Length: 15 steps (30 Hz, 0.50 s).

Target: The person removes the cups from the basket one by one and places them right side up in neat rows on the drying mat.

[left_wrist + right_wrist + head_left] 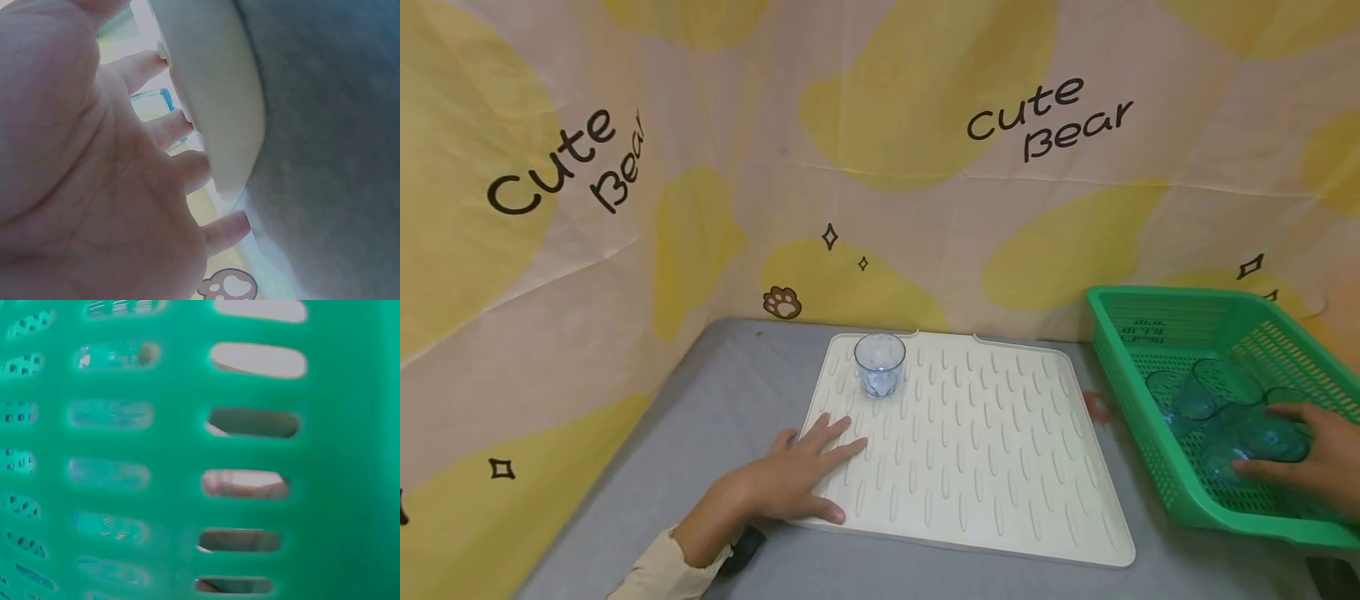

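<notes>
A clear bluish drinking glass (880, 367) stands upright near the back left corner of a white ridged drying mat (970, 450). My left hand (801, 475) rests with fingers spread on the mat's left edge; its palm (106, 169) fills much of the left wrist view. On the right, my right hand (1318, 454) reaches into a green plastic basket (1180, 487) holding several glasses. Its thumb and fingers curve round one glass (1273, 437) there. Only the basket's slotted wall (181, 444) is plain in the right wrist view, with bits of fingers and glass behind the slots.
A grey cloth (730, 392) covers the table under the mat and basket. Behind rises a pink and yellow printed curtain (910, 208), which also runs along the left side. The basket's raised green rim (1180, 292) stands close to the mat's right side.
</notes>
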{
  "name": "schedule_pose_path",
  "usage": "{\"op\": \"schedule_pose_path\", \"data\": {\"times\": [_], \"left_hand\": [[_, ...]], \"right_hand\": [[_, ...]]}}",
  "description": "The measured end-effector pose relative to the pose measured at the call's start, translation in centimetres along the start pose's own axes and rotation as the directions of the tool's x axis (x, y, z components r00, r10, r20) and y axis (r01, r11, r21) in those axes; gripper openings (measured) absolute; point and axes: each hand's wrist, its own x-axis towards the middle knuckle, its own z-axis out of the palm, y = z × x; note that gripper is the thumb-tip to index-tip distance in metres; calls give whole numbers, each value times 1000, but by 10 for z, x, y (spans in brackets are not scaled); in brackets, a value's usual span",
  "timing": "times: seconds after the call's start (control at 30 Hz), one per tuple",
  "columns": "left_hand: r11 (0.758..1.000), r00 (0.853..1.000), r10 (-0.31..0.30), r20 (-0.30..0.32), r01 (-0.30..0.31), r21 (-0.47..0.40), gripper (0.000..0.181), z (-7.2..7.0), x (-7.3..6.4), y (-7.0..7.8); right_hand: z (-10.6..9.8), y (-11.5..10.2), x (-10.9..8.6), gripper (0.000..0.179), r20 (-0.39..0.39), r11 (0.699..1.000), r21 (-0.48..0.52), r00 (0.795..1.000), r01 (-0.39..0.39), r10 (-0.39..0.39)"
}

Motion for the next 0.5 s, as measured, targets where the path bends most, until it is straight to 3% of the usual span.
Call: {"op": "schedule_pose_path", "data": {"times": [0.17,0.3,0.5], "left_hand": [[1000,1000,3,4,-3,1,93,0,1,1],[1000,1000,-7,7,7,-1,92,1,2,0],[1000,1000,-8,6,8,8,92,1,1,-1]], "right_hand": [[17,15,4,105,-115,976,215,992,-29,55],[29,37,13,108,-158,976,218,986,-24,59],[39,58,24,113,-160,964,264,984,-27,72]]}}
